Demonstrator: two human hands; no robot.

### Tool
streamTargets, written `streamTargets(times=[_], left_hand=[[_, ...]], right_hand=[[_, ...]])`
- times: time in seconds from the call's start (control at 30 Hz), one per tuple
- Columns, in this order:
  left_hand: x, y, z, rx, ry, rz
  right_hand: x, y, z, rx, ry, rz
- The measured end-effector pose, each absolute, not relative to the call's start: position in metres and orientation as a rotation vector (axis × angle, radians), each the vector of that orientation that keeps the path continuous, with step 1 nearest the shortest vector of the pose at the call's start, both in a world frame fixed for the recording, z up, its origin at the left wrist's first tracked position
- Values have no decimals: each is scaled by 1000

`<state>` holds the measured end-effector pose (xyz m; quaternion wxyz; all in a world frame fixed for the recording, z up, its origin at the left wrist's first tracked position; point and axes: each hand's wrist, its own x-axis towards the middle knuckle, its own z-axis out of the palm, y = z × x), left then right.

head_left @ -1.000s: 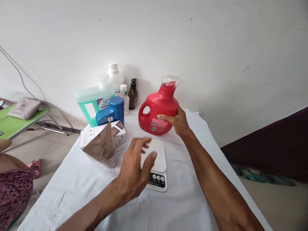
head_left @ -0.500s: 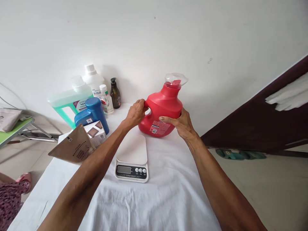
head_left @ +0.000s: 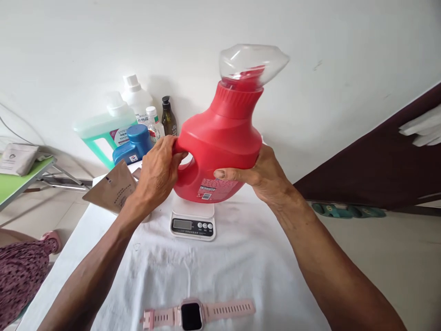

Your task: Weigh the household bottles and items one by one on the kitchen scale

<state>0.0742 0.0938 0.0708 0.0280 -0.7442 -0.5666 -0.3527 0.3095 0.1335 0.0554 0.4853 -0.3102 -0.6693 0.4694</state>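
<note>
A red detergent jug with a clear cap is lifted off the table, held over the white kitchen scale. My left hand grips the jug's handle. My right hand clasps its right side near the base. The scale's display and buttons show below the jug; its platform is mostly hidden behind it.
Behind on the left stand a green jug, a blue bottle, a white bottle, a small clear bottle and a dark bottle. A brown pouch leans nearby. A pink watch lies at the white-cloth table's front. A person in patterned clothing is at left.
My left hand went from above the scale to the jug's handle. Both hands then raised the jug off the table, up and toward me over the scale.
</note>
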Motion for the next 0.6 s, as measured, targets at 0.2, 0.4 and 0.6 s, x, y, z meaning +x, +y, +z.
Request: streamTargets(times=[0.2,0.4,0.6], left_hand=[[52,71,55,-2236,-1906,-1113],[46,73,38,-2253,-1912,-1186],[48,78,26,-2238,-1848,-1218]], right_hand=[[283,128,42,-736,-1665,1200],[280,129,33,-774,-1676,1199],[285,129,28,-784,-1704,1152]])
